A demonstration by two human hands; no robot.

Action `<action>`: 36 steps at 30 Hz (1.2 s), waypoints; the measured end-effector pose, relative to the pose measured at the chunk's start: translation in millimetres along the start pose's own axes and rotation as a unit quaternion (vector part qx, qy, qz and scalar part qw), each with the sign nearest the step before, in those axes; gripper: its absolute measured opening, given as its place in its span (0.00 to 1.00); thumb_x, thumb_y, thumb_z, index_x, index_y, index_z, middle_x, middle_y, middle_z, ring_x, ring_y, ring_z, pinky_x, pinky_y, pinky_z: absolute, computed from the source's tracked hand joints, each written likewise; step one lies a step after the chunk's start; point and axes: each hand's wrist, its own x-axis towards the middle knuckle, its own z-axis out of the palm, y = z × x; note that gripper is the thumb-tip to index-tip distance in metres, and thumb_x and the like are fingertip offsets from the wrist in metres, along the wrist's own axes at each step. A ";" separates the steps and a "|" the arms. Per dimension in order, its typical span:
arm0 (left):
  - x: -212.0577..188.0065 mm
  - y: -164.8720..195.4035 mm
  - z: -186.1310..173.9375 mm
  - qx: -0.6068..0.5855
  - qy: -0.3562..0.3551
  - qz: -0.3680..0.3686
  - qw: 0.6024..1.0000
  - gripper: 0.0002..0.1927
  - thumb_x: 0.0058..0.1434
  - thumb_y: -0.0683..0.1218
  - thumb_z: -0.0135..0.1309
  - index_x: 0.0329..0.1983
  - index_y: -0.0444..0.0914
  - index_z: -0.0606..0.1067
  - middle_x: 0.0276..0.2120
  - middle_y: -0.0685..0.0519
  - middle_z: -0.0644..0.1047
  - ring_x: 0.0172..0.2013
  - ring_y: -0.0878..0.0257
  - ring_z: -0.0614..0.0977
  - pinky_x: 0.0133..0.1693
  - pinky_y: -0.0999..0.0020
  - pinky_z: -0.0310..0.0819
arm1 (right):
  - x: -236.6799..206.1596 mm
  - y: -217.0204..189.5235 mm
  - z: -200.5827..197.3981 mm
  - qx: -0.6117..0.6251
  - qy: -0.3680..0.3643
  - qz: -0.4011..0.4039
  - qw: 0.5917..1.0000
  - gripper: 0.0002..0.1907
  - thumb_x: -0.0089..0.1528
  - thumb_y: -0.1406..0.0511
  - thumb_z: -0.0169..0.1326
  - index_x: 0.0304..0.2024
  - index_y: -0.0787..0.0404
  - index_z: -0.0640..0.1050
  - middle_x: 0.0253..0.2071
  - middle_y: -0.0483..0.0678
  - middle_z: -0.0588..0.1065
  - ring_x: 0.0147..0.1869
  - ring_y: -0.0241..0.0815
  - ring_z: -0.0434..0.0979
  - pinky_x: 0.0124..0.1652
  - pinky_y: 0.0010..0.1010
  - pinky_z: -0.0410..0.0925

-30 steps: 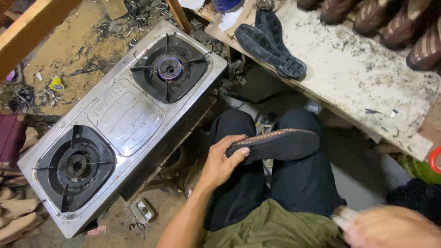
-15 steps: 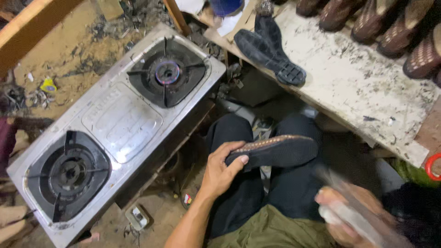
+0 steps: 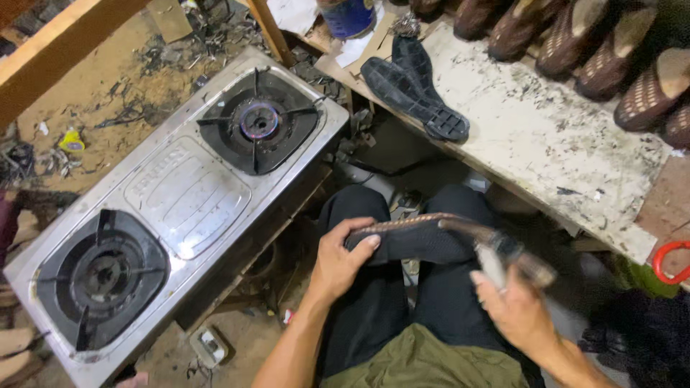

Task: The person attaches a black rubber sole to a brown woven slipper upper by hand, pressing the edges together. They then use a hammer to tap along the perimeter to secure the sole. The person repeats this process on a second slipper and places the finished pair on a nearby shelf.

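The shoe sole (image 3: 413,241) lies across my lap, just in front of the near edge of the gas stove (image 3: 180,208), which I take as my marker for the rest. It is dark, long and thin, with a pale brown stitched line along its upper edge, and I hold it roughly level above my black trousers. My left hand (image 3: 341,262) clamps the end of the sole closest to the stove, thumb on top near the edge and fingers curled underneath, so that hand is closed firmly on it. My right hand (image 3: 514,305) is at the far end of the sole from the stove, wrapped around a tool (image 3: 496,248) with a dark curved handle and a pale blurred part. The fist is closed on the tool; its tip meets the sole's end, though the blur keeps me from telling exactly how.

The stove is a steel two-burner unit set at an angle, and the burner (image 3: 259,121) farther from me shows a small bluish flame. Beyond that lit burner, a pale stained workbench (image 3: 568,151) runs away from the stove. Two dark soles (image 3: 417,90) lie overlapping on it at the end closest to the stove. A row of brown shoes (image 3: 589,50) stands along the bench's far side. A red ring (image 3: 670,260) sits at the bench end farthest from the stove.
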 end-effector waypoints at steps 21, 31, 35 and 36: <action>27.4 -31.6 -21.0 0.031 -0.040 0.090 0.995 0.43 0.43 0.50 0.75 0.62 0.38 0.70 0.50 0.50 0.81 0.52 0.60 0.83 0.55 0.65 0.75 | 85.5 -124.3 -21.6 0.115 -0.079 0.008 0.990 0.17 0.60 0.60 0.60 0.49 0.58 0.81 0.39 0.53 0.79 0.43 0.53 0.79 0.40 0.38 0.72; 30.8 -34.8 -19.0 -0.004 -0.038 0.049 0.998 0.42 0.44 0.52 0.74 0.60 0.36 0.71 0.47 0.49 0.82 0.50 0.61 0.83 0.54 0.65 0.76 | 43.1 -66.9 -55.1 0.606 0.170 -0.195 0.752 0.20 0.61 0.56 0.59 0.48 0.62 0.75 0.33 0.49 0.78 0.36 0.44 0.81 0.35 0.36 0.75; 35.4 -28.9 -20.4 -0.004 -0.051 0.034 0.998 0.42 0.43 0.53 0.73 0.60 0.35 0.71 0.46 0.49 0.82 0.49 0.61 0.83 0.53 0.66 0.76 | 76.2 -108.1 -27.0 0.020 -0.119 0.132 0.984 0.22 0.63 0.53 0.57 0.48 0.64 0.73 0.30 0.47 0.76 0.33 0.41 0.82 0.33 0.35 0.76; 36.5 -27.2 -19.8 0.009 -0.051 0.029 0.998 0.42 0.43 0.54 0.73 0.59 0.35 0.70 0.45 0.49 0.82 0.48 0.61 0.83 0.53 0.65 0.77 | 78.2 -105.8 -24.4 0.002 -0.159 0.178 0.971 0.23 0.64 0.53 0.57 0.48 0.64 0.72 0.30 0.47 0.76 0.32 0.40 0.82 0.33 0.35 0.76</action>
